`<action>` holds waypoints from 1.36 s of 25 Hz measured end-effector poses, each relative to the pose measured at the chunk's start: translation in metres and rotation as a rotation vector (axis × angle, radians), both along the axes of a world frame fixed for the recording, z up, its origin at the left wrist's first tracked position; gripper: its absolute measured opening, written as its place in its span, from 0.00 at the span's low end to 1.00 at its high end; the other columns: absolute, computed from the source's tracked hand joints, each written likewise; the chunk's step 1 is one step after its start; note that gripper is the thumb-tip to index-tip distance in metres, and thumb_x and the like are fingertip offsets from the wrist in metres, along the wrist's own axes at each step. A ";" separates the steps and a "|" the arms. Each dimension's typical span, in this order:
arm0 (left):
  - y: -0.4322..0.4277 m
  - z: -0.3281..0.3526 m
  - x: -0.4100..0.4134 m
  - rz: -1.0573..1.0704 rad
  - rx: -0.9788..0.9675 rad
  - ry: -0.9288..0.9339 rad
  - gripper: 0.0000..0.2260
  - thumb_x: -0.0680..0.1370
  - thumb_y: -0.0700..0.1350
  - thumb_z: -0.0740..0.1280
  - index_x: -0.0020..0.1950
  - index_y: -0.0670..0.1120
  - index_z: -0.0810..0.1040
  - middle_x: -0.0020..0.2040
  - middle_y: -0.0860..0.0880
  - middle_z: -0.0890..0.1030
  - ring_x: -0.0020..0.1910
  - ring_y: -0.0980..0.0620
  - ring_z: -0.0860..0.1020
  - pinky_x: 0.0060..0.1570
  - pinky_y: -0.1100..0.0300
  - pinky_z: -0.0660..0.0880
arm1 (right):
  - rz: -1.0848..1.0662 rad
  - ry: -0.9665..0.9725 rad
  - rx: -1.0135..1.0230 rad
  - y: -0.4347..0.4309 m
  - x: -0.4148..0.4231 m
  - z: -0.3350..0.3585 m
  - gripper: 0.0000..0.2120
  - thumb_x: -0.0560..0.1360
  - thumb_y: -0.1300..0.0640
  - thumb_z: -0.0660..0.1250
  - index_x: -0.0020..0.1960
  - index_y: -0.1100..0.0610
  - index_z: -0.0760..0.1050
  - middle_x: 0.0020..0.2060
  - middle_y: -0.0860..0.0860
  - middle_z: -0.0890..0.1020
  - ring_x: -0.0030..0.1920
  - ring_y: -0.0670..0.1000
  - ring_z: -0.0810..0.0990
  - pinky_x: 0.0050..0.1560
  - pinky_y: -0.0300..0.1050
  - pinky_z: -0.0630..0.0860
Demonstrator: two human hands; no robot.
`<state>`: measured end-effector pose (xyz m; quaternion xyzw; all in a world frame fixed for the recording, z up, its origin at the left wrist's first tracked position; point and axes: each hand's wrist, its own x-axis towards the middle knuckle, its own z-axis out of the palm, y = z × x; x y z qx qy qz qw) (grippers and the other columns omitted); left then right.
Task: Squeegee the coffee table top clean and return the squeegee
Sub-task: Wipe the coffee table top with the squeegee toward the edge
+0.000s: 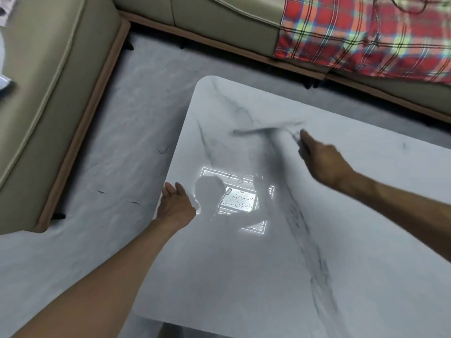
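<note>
The coffee table top (256, 264) is white marble with grey veins and fills the lower right of the view. My right hand (322, 159) is closed around the handle of the squeegee (266, 131), whose dark blade is blurred by motion and lies across the table's far middle. My left hand (174, 203) rests on the table's left edge with its fingers spread and holds nothing. Water droplets speckle the bright window reflection (239, 198) near the left hand.
A beige sofa (56, 89) stands to the left and along the back. A red plaid blanket (366, 32) hangs over the back sofa at the upper right. Grey marble floor (117, 147) lies between the sofa and the table.
</note>
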<state>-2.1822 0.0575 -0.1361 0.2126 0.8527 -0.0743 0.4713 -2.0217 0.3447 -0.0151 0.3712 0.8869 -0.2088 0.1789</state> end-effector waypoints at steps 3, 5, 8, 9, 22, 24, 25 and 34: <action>0.003 -0.004 0.001 0.005 -0.006 0.021 0.35 0.79 0.43 0.57 0.77 0.36 0.39 0.77 0.32 0.39 0.78 0.37 0.42 0.76 0.50 0.53 | -0.254 0.050 -0.070 0.043 -0.056 -0.016 0.07 0.80 0.59 0.52 0.57 0.55 0.63 0.45 0.67 0.77 0.36 0.61 0.73 0.32 0.49 0.72; 0.003 -0.006 0.003 0.005 -0.006 0.039 0.35 0.79 0.43 0.57 0.77 0.36 0.39 0.77 0.32 0.40 0.78 0.37 0.43 0.76 0.50 0.53 | -0.330 0.047 -0.087 0.052 -0.072 -0.030 0.05 0.79 0.60 0.52 0.53 0.53 0.60 0.45 0.65 0.75 0.37 0.58 0.71 0.28 0.45 0.68; 0.000 -0.013 0.005 -0.037 -0.005 0.083 0.34 0.78 0.43 0.56 0.77 0.35 0.40 0.77 0.30 0.41 0.78 0.34 0.44 0.76 0.49 0.52 | -0.159 0.047 -0.022 0.034 -0.059 -0.049 0.14 0.80 0.59 0.53 0.66 0.57 0.62 0.49 0.67 0.79 0.40 0.64 0.75 0.33 0.49 0.70; -0.002 -0.016 0.005 -0.048 -0.001 0.096 0.34 0.78 0.42 0.56 0.77 0.34 0.40 0.76 0.29 0.42 0.77 0.33 0.44 0.76 0.49 0.52 | -0.060 0.063 -0.022 0.020 -0.049 -0.052 0.19 0.80 0.57 0.53 0.71 0.55 0.59 0.49 0.67 0.79 0.42 0.66 0.76 0.36 0.51 0.69; -0.026 0.020 0.006 0.263 0.251 0.086 0.29 0.78 0.39 0.57 0.79 0.45 0.53 0.79 0.43 0.56 0.77 0.44 0.58 0.74 0.52 0.59 | 0.472 -0.228 -0.082 -0.037 0.052 0.015 0.24 0.81 0.49 0.52 0.76 0.41 0.54 0.49 0.58 0.81 0.47 0.62 0.78 0.47 0.52 0.75; -0.047 0.029 0.011 0.430 0.373 0.128 0.26 0.78 0.39 0.59 0.77 0.46 0.60 0.73 0.42 0.68 0.69 0.42 0.70 0.68 0.52 0.68 | 0.296 -0.067 -0.102 -0.039 0.004 0.013 0.21 0.82 0.51 0.53 0.75 0.49 0.60 0.53 0.62 0.80 0.49 0.64 0.77 0.50 0.53 0.75; -0.058 0.032 0.014 0.506 0.423 0.145 0.24 0.78 0.39 0.60 0.75 0.45 0.63 0.70 0.42 0.72 0.66 0.42 0.73 0.65 0.53 0.71 | 0.228 -0.010 -0.110 -0.042 -0.024 0.007 0.19 0.82 0.52 0.53 0.71 0.53 0.63 0.54 0.64 0.80 0.47 0.64 0.76 0.48 0.53 0.74; -0.147 0.055 0.020 0.905 0.394 0.041 0.33 0.66 0.50 0.60 0.71 0.46 0.70 0.69 0.46 0.74 0.66 0.46 0.73 0.61 0.61 0.67 | 0.363 0.008 -0.124 -0.196 -0.059 -0.043 0.25 0.80 0.55 0.55 0.76 0.50 0.56 0.50 0.64 0.80 0.49 0.66 0.78 0.43 0.50 0.68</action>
